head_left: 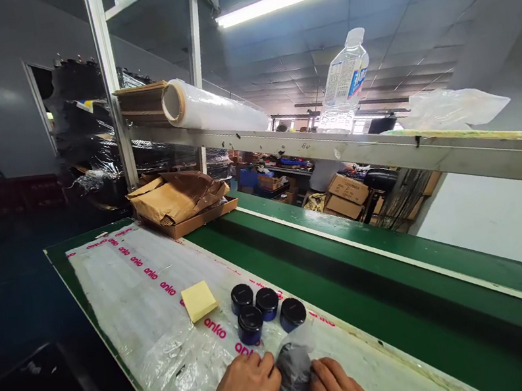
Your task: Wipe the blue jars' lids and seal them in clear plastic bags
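Note:
A dark round item in a clear plastic bag point(295, 371) stands between my two hands near the bottom of the head view. My left hand point(250, 387) has its fingers curled and pressed at the bag's left side. On the right side, the curled fingers of my right hand point(338, 388) grip the bag's edge. Just beyond are several dark blue jars with black lids, among them a front jar point(251, 325) and a right jar point(293, 314). A yellow sticky-note pad point(199, 300) lies left of the jars.
A cardboard tray point(195, 222) with brown paper point(176, 198) sits at the worktable's far end. The green conveyor belt point(354, 273) runs along the right. Overhead, a shelf point(303, 147) holds a plastic film roll point(216, 106), a bottle point(343, 85) and a plastic bag point(456, 108).

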Tool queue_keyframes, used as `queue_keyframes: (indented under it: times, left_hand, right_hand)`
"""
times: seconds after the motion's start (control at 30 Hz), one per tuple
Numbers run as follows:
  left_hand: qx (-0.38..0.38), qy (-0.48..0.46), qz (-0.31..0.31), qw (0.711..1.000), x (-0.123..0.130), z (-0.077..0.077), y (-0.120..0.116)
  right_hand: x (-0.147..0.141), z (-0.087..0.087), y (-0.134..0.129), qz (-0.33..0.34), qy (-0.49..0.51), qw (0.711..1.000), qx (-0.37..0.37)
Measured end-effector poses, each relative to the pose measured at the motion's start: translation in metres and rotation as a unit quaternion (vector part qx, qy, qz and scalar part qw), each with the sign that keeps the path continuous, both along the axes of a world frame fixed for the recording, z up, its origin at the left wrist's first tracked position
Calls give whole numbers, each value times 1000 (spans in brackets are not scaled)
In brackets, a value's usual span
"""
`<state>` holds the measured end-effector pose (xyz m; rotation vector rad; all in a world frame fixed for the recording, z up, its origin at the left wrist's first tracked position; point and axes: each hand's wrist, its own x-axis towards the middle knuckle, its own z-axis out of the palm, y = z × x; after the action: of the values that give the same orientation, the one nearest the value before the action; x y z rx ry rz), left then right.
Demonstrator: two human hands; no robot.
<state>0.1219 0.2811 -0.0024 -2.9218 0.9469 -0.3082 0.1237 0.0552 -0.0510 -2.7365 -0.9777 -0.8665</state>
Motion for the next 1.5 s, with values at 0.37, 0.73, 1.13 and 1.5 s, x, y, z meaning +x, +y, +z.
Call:
queue_keyframes:
  times: [0.37, 0.73, 1.13, 1.5]
  left_hand:
    - [-447, 236, 100, 857, -1, 40, 0]
    - [-499, 206, 157, 827, 0, 58, -36]
    - [-572, 248, 124, 772, 36, 55, -81]
    - [-743, 281, 80, 602, 3, 58, -31]
  right_hand:
    - [24, 77, -6, -6, 367, 895, 254]
    - [4, 105, -31, -95, 327, 861, 378]
    - [15, 114, -63, -236, 245, 867, 364]
    - [-26, 116, 14, -59, 294, 876, 378]
